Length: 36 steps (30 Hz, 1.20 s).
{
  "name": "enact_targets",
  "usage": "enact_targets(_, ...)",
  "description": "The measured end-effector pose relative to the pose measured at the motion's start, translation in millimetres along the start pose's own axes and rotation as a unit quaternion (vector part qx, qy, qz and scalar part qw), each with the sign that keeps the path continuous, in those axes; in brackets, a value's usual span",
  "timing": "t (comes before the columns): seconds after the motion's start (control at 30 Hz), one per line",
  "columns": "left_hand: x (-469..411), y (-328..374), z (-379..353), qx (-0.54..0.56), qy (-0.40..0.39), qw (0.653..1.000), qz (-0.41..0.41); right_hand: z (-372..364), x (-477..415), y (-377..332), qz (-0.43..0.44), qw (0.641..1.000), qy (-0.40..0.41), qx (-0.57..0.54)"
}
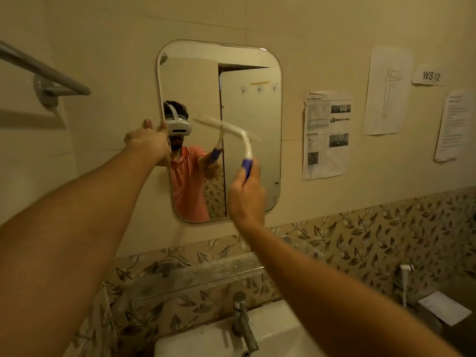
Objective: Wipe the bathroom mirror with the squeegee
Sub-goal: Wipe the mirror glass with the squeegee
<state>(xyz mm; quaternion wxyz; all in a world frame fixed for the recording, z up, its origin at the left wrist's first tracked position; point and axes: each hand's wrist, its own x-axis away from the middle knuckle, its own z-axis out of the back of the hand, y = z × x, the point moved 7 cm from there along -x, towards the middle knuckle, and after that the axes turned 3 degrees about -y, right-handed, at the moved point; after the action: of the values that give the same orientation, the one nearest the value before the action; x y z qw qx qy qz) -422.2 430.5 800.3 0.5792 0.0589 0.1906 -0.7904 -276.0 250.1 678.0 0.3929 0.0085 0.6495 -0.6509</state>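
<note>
A rounded rectangular mirror point(252, 99) hangs on the beige wall. My right hand point(246, 194) grips the blue handle of a white squeegee point(235, 132), whose blade lies tilted across the middle of the glass and looks blurred by motion. My left hand point(148, 144) holds the mirror's left edge, thumb on the wall side and fingers curled over the rim. The mirror reflects a person in an orange shirt and a headset.
A white sink point(270, 333) with a chrome tap point(243, 323) sits below. A glass shelf point(195, 271) runs under the mirror. A grey towel bar point(43, 70) juts out at upper left. Paper sheets point(327, 135) are stuck on the wall to the right.
</note>
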Motion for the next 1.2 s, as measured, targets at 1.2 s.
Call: enact_targets(1.2,-11,8,0,0.014,0.048,0.998,0.027,14,-73,-48,0.116,0.973,-0.021,0.198)
